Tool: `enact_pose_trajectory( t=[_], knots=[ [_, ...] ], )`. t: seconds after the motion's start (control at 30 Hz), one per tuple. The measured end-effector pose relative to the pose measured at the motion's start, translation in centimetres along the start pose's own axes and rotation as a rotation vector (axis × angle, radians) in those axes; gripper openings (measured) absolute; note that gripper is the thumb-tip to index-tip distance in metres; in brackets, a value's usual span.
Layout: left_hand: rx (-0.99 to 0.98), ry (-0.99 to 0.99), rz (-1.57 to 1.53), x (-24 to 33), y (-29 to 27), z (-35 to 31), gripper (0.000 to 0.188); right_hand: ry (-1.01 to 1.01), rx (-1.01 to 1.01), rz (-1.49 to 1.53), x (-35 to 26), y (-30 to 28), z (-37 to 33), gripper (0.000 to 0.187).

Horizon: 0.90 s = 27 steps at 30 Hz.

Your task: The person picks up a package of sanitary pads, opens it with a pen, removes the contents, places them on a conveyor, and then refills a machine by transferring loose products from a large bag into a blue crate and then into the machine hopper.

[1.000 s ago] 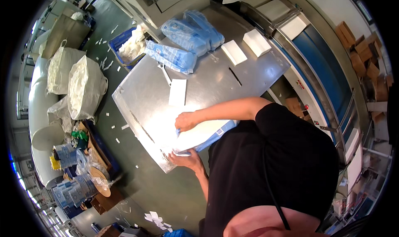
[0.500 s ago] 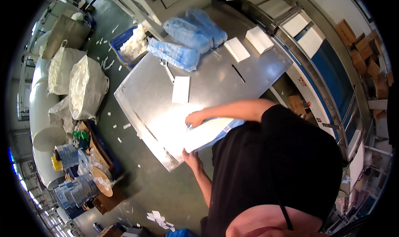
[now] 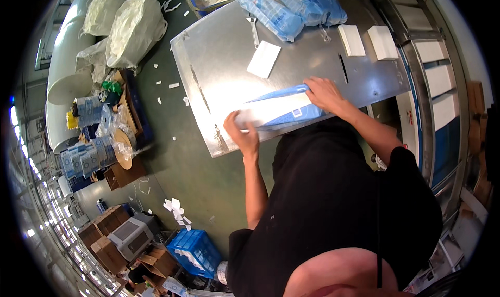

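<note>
A long white block (image 3: pixel 273 109), perhaps stacked sheets, lies partly inside a blue plastic bag (image 3: pixel 294 121) at the table's near edge. My left hand (image 3: pixel 242 134) is curled around the block's bare left end, slightly blurred. At the other end, my right hand (image 3: pixel 324 95) grips the blue bag near its upper right edge. A loose white block (image 3: pixel 264 59) rests on the metal table (image 3: pixel 208 52) just beyond, with a wrench (image 3: pixel 253 32) behind it. Blue printed plastic bags (image 3: pixel 307 5) lie at the far side.
Two white stacks (image 3: pixel 352 40) and a black strip (image 3: pixel 343 69) are on the table's right part. A conveyor (image 3: pixel 445 114) carrying white blocks runs along the right. Big sacks (image 3: pixel 136 28), film rolls (image 3: pixel 86 156) and a blue crate (image 3: pixel 195 252) stand left, with paper scraps (image 3: pixel 177 211) on the floor.
My right hand has moved right to the bag's right end. My left hand has come up onto the block's left end. The view has shifted, and the blue bag shows more fully.
</note>
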<state>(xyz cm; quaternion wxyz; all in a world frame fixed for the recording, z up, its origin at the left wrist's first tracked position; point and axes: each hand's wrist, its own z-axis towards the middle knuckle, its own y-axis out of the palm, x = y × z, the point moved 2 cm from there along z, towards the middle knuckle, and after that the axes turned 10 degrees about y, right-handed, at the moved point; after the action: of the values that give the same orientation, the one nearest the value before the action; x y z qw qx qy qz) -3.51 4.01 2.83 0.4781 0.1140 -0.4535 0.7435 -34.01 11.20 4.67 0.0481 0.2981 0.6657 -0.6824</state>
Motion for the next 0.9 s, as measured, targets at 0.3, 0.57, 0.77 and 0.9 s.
enact_pose_trajectory(
  t=[0.3,0.57,0.77,0.9],
  knots=[
    [-0.642,0.442,0.036,10.9,13.3,5.1,0.046,0.168,0.036,0.246,5.6,1.7,3.0,0.026],
    [-0.452,0.523,-0.007,8.1,13.1,2.2,0.020,0.855,-0.280,1.671,10.8,9.0,4.5,0.018],
    [-0.528,0.622,-0.301,4.4,13.4,-1.1,0.017,0.773,-0.250,1.636,12.5,10.8,5.9,0.020],
    [0.068,0.182,0.014,-2.4,9.5,3.4,0.017,0.537,-0.053,1.496,14.7,9.5,5.2,0.024]
  ],
)
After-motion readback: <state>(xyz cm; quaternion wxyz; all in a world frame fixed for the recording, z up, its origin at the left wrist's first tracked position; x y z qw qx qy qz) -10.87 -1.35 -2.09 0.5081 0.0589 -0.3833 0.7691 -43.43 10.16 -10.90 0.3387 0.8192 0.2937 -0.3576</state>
